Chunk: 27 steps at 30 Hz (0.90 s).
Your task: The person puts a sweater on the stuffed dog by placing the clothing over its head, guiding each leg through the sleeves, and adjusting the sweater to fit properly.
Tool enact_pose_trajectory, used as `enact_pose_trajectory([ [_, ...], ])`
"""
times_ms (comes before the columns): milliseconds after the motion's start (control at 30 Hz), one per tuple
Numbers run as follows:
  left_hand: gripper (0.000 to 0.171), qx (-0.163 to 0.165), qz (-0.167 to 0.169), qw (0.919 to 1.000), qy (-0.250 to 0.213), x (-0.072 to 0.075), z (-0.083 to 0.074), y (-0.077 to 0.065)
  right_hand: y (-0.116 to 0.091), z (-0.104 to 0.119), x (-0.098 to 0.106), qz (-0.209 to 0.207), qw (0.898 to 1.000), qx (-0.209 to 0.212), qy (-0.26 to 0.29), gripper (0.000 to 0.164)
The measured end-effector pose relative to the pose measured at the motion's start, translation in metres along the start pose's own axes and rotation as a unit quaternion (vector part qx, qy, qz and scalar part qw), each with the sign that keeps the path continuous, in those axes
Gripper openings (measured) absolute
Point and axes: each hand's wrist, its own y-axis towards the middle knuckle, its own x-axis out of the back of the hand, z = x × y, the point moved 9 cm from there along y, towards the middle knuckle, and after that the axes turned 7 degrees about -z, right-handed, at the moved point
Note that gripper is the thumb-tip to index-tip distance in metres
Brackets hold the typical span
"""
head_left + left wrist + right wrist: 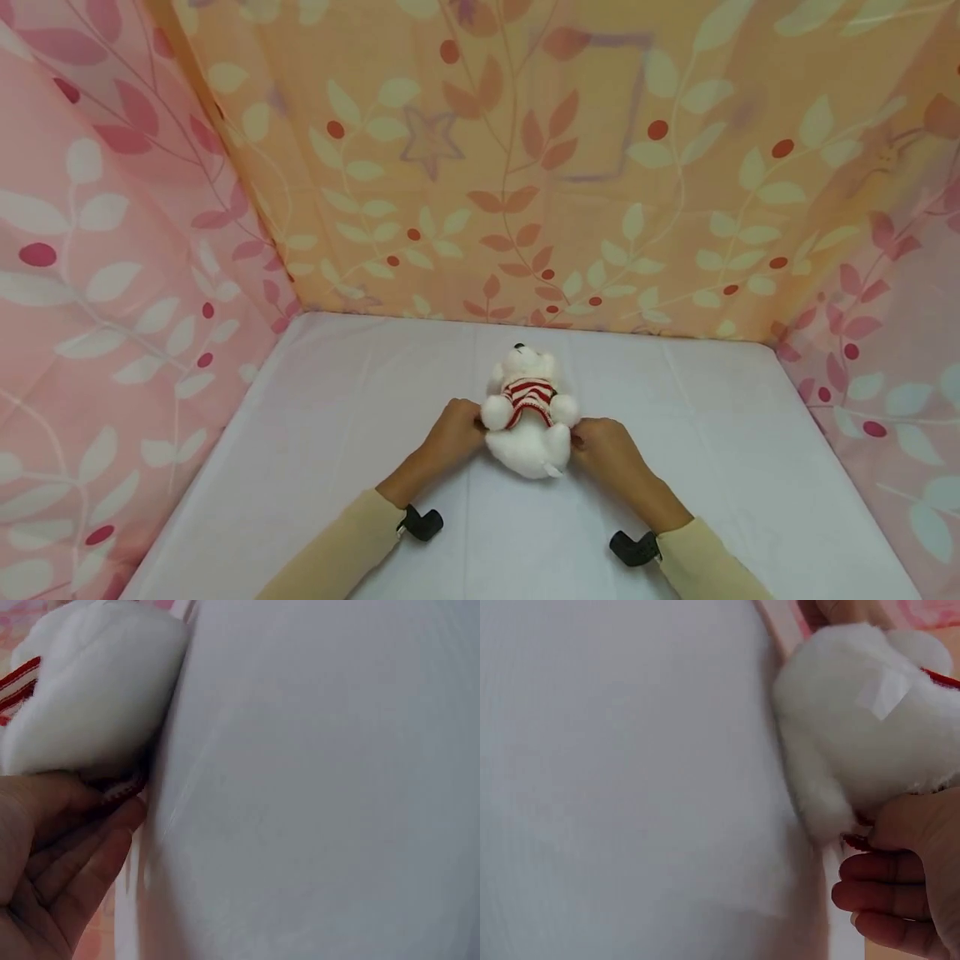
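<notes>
A white plush bear (pixel 521 454) with a black nose lies on the white table, its head toward the back wall. It wears a red-and-white striped sweater (pixel 529 390). At the toy's left side my left hand (pixel 453 435) pinches a dark red knitted edge (pixel 124 793) between thumb and fingers, as the left wrist view shows. On the opposite side, my right hand (pixel 611 448) pinches another bit of red edging (pixel 857 841), its other fingers curled below. A small white tag (pixel 885 691) sticks out of the fur. The toy's underside is hidden.
The white-covered table (pixel 360 375) spreads around the toy. An orange leaf-print cloth (pixel 480 167) hangs behind it, with pink leaf-print cloths (pixel 97 333) at both sides. Black wrist cameras (pixel 422 525) sit at both sleeve cuffs.
</notes>
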Motion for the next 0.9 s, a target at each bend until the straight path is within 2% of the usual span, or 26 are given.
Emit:
enact_pose_trajectory([
  [100,0.029,0.010,-0.002,0.9992,0.039,0.005,0.001,0.001,-0.001,0.004,0.003,0.004,0.994,0.061,-0.094,0.031],
  [233,0.030,0.014,0.005,0.9959,0.090,0.015,0.002,0.001,0.000,0.005,0.013,-0.020,0.976,0.129,-0.176,0.028],
  [367,0.033,0.005,0.013,0.9898,0.142,0.021,0.001,0.000,0.000,0.006,0.017,-0.040,0.966,0.151,-0.205,0.025],
  [467,0.029,-0.017,0.024,0.9889,0.146,0.017,-0.004,-0.002,-0.003,0.008,0.014,-0.048,0.972,0.134,-0.189,0.027],
  [533,0.025,-0.037,0.033,0.9918,0.118,0.012,-0.007,-0.003,-0.005,0.007,0.010,-0.039,0.983,0.109,-0.145,0.025],
  [600,0.020,-0.045,0.047,0.9960,0.061,0.005,-0.008,-0.002,-0.005,0.004,0.004,-0.009,0.994,0.070,-0.078,0.021],
  [667,0.021,-0.026,0.053,0.9982,-0.009,0.002,-0.004,0.000,-0.005,-0.007,-0.001,0.034,0.999,0.005,0.013,0.018],
  [700,0.021,-0.001,0.053,0.9975,-0.046,0.001,0.000,0.002,-0.003,-0.014,-0.003,0.050,0.997,-0.037,0.054,0.018],
  [733,0.021,0.030,0.050,0.9943,-0.089,0.000,0.006,0.004,-0.002,-0.023,-0.004,0.061,0.990,-0.084,0.095,0.018],
  [767,0.022,0.067,0.047,0.9872,-0.137,-0.001,0.012,0.007,0.000,-0.033,-0.005,0.067,0.979,-0.135,0.138,0.019],
  [833,0.023,0.133,0.035,0.9670,-0.215,-0.001,0.022,0.012,0.004,-0.051,-0.006,0.060,0.944,-0.231,0.228,0.020],
  [900,0.029,0.180,0.036,0.9421,-0.281,-0.004,0.029,0.017,0.009,-0.064,-0.009,0.049,0.905,-0.301,0.295,0.024],
])
